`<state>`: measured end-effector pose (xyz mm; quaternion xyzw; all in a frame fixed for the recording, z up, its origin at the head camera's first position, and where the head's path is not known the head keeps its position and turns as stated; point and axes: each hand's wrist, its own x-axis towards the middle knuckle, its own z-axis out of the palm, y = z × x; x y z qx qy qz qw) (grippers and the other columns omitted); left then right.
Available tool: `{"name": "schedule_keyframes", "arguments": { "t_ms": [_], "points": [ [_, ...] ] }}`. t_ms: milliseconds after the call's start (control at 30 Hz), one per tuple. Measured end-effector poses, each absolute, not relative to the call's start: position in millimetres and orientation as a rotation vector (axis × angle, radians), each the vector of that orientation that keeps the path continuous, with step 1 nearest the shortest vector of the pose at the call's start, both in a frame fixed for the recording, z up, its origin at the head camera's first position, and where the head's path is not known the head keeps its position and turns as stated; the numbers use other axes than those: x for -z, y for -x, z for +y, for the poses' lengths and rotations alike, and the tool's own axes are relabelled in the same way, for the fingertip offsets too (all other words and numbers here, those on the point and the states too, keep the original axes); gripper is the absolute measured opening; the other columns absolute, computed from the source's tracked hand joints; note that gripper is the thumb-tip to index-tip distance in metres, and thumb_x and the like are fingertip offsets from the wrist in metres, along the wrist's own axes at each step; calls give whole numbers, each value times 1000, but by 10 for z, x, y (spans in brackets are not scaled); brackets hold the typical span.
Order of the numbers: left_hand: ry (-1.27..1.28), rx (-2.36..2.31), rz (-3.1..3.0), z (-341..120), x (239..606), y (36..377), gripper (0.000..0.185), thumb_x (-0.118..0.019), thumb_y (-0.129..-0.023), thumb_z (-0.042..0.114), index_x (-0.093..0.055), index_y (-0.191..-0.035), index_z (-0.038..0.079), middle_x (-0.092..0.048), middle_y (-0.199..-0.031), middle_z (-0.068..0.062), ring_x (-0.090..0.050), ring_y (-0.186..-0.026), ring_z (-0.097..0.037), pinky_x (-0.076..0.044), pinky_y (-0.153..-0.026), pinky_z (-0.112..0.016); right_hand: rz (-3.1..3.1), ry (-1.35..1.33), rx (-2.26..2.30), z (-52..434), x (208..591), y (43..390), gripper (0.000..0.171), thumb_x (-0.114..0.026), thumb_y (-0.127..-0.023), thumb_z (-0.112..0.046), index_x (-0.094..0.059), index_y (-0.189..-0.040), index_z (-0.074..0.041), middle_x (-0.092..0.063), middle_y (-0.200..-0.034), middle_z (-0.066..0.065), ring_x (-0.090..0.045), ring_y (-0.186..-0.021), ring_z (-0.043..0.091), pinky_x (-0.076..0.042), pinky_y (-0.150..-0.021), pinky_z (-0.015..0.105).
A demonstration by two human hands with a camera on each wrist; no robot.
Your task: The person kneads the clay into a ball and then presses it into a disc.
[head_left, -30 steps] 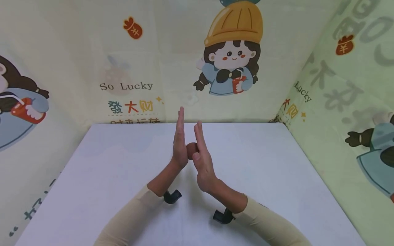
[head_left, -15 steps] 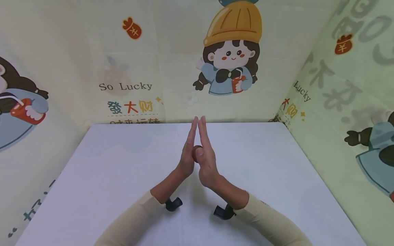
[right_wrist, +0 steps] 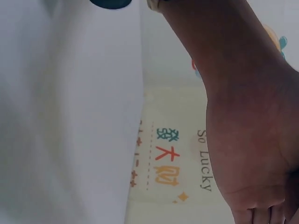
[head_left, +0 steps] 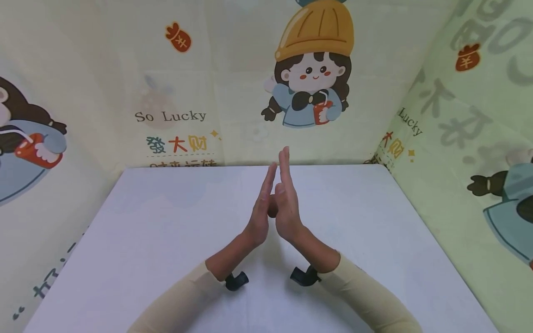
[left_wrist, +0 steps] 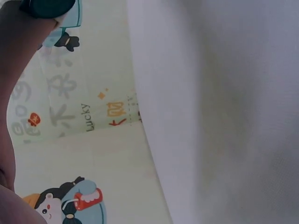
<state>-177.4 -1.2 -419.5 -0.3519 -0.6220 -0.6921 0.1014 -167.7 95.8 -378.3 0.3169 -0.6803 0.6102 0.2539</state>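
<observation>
My two hands stand upright, palm against palm, over the middle of the white table [head_left: 166, 222]. The left hand [head_left: 261, 203] and the right hand [head_left: 287, 194] have straight fingers pointing up and away. A small reddish-brown ball [head_left: 272, 206] is pressed between the palms, with only a sliver showing in the gap. The right fingertips reach higher than the left ones. In the right wrist view the right hand's wrist and heel [right_wrist: 247, 130] fill the right side; the ball is hidden there. The left wrist view shows only the edge of the left forearm [left_wrist: 7, 116].
Printed cartoon cloth walls [head_left: 316, 74] close off the table at the back, left and right. Black camera mounts [head_left: 236, 280] [head_left: 305, 276] sit under both wrists. Beige sleeves cover both forearms. Bare white tabletop [left_wrist: 224, 116] lies all around the hands.
The right hand has slid forward and up while the left hand has slid back, reversing which fingertips lead. The ball stays pressed between the palms; both hands drifted slightly right.
</observation>
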Motion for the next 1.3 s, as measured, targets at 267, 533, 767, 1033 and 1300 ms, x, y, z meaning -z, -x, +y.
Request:
{"name": "schedule_keyframes", "arguments": {
  "t_ms": [267, 533, 767, 1033, 1300],
  "points": [
    [1108, 2004, -1845, 55, 4136, 1672, 69, -11, -113, 50, -4, -170, 13, -28, -170, -6, -52, -85, -21, -44, -76, -27, -1831, -824, -1738, 1061, 3753, 1755, 88, -25, -108, -67, -5, -169, -7, 3, -177, -2, -4, -161, 19, -20, -123, 41],
    [1113, 1997, -1767, 100, 4092, 1604, 74, -13, -112, 55, 1, -169, 9, 0, -177, -3, -49, -119, -21, -39, -92, -30, -1802, -852, -1830, 1111, 3781, 1804, 86, -25, -109, -65, -3, -169, -8, 6, -177, 2, -8, -160, 19, -36, -104, 29],
    [1067, 2022, -1745, 101, 4054, 1555, 74, -14, -112, 54, -1, -169, 9, 1, -177, -4, -33, -138, -21, -33, -100, -33, -1756, -910, -1961, 1115, 3862, 1813, 81, -23, -111, -60, 1, -169, -10, 8, -176, 1, -60, -98, 5, -37, -51, 24],
    [1024, 2028, -1676, 84, 3994, 1550, 74, -13, -112, 51, -1, -169, 6, 0, -177, -7, 0, -161, -22, -3, -125, -52, -1753, -936, -1970, 1070, 3947, 1792, 70, -18, -114, -46, -2, -168, -4, 3, -177, 4, -55, -124, 6, -46, -95, 20],
    [969, 1998, -1634, 48, 3927, 1613, 76, -15, -111, 54, -2, -169, 7, -2, -177, -5, 3, -161, -20, 1, -127, -47, -1754, -969, -1913, 1009, 4027, 1753, 65, -16, -115, -36, -7, -166, 3, -5, -176, 10, -3, -161, 25, -8, -127, 44]
  ]
}}
